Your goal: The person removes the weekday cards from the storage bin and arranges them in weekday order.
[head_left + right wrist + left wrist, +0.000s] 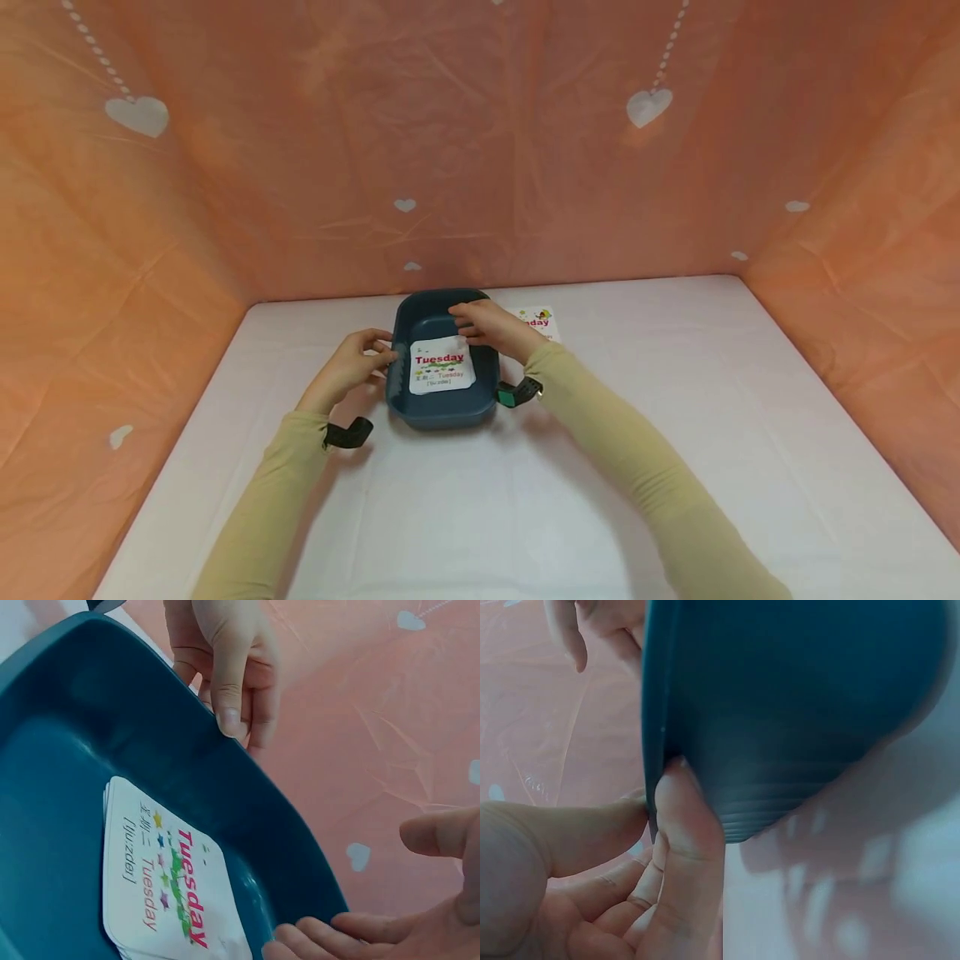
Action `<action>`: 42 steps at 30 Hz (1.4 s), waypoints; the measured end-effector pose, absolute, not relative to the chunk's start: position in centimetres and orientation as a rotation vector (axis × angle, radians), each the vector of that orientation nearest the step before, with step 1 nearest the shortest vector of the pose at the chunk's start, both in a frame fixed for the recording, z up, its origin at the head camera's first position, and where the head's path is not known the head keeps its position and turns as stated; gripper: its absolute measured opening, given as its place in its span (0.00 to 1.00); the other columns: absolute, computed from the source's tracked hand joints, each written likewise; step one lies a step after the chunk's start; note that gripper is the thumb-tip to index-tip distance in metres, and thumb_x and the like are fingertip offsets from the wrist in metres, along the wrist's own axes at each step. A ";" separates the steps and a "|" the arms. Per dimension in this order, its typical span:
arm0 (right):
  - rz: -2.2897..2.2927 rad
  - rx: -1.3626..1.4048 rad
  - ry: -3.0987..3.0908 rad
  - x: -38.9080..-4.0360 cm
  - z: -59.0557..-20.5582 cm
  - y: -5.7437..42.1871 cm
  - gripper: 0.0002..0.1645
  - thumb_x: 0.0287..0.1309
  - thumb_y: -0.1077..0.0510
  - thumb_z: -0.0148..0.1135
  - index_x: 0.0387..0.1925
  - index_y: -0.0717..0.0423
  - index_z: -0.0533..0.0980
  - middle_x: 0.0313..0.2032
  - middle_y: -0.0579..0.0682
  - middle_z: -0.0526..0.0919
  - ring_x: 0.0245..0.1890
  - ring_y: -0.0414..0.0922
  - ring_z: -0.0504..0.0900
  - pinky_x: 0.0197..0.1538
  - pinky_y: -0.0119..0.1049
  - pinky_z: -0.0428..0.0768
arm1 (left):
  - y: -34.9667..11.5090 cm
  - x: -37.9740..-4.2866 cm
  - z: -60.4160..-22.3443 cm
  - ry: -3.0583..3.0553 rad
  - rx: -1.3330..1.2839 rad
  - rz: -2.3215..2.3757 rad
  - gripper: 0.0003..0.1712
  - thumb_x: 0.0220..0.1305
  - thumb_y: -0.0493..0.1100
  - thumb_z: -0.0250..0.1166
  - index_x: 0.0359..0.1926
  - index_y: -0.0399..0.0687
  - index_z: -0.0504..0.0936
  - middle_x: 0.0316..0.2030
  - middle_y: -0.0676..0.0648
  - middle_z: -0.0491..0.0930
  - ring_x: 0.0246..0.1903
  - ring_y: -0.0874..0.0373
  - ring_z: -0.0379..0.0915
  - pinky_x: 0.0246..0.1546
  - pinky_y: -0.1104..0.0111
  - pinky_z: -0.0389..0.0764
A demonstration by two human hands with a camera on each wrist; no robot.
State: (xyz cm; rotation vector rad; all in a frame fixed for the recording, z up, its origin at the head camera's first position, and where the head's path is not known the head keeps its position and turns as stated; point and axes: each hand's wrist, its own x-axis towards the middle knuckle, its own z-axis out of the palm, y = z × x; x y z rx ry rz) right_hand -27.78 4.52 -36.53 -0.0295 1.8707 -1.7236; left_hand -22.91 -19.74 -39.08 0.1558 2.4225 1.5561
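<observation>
A dark blue plastic basin stands toward the back of the table. My left hand pinches its left rim, thumb on top; in the left wrist view the index finger presses the outer wall beneath the lip. Inside lies a stack of white cards, its top card printed "Tuesday" in red with coloured stars and Chinese characters. Over the basin's right side hovers my right hand, fingers extended and holding nothing; in the right wrist view its fingertips overlap the basin's edge beside the cards.
Another white card printed in red lies on the table behind the right hand, partly hidden by it. A white cloth covers the table. Orange curtains with white hearts enclose the back and both sides.
</observation>
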 end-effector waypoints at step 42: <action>-1.746 0.209 1.763 -27.4 -38.0 3.2 0.44 0.62 0.50 0.56 0.73 0.58 0.47 0.70 0.59 0.51 0.65 0.57 0.57 0.65 0.52 0.59 | -19.5 -23.1 -38.7 2.439 0.150 1.528 0.26 0.67 0.33 0.58 0.62 0.25 0.62 0.41 0.35 0.71 0.28 0.56 0.74 0.31 0.61 0.83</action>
